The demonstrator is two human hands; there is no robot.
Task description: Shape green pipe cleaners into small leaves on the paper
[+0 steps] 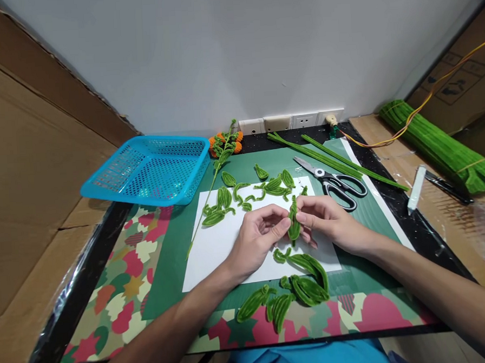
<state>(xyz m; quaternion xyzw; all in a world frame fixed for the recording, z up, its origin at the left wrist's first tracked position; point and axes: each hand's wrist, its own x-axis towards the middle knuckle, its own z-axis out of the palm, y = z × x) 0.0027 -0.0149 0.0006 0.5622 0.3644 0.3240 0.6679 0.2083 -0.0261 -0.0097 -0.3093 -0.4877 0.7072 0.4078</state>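
Left hand (258, 232) & right hand (323, 219) both pinching green leaf (293, 222), over white sheet (213, 248)

Scissors (335, 182) right of basket (148, 167)

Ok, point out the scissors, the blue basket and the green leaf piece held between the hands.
scissors (335, 181), head view, on the pivot where blades meet handles.
blue basket (145, 193), head view, on its near rim.
green leaf piece (293, 225), head view, on its middle, between both hands' fingertips.
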